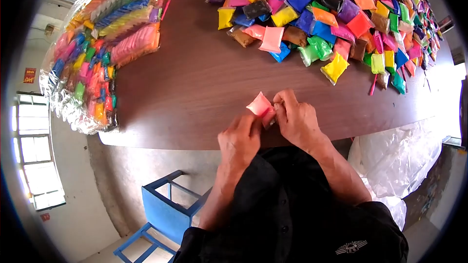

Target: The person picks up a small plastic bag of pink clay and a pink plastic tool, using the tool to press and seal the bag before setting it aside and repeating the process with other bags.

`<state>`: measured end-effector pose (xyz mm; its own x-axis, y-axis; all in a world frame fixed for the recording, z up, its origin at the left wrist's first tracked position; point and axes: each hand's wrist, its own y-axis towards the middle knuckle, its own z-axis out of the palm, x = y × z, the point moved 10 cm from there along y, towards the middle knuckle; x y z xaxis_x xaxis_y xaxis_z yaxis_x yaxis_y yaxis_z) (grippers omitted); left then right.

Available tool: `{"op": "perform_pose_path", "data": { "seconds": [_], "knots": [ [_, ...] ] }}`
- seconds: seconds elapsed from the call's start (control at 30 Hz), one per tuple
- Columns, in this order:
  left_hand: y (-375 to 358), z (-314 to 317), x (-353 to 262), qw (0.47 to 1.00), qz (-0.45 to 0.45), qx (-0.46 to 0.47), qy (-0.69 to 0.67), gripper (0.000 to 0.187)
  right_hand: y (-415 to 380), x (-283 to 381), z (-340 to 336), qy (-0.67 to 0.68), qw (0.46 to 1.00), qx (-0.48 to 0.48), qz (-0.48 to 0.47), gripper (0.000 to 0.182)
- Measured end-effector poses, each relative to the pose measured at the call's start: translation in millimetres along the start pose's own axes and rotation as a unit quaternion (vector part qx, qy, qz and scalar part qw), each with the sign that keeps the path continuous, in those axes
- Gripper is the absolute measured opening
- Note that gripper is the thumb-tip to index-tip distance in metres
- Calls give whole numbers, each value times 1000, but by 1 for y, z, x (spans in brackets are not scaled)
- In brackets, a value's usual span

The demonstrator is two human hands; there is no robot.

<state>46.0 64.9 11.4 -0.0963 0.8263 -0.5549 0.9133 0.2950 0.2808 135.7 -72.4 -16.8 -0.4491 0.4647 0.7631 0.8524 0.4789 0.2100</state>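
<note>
A small pink packet (261, 104) in clear film is held between my two hands, just above the near edge of the brown table (195, 87). My left hand (239, 139) grips it from the lower left, its fingers curled closed. On the other side, my right hand (296, 118) pinches the packet's right edge between thumb and forefinger. Part of the packet is hidden behind the fingers.
A heap of colourful packets (312, 14) covers the table's far right. At the left, clear plastic bags (92, 83) hold rows of similar packets. A blue chair (168, 209) stands below the table, and a large translucent bag (397, 160) lies at the right.
</note>
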Motion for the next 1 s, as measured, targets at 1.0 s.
{"op": "perform_pose_path", "data": {
  "seconds": [1.0],
  "knots": [
    [-22, -18, 9, 993, -63, -47, -93, 9, 1, 45, -4, -24, 980, 34, -193, 30]
  ]
}}
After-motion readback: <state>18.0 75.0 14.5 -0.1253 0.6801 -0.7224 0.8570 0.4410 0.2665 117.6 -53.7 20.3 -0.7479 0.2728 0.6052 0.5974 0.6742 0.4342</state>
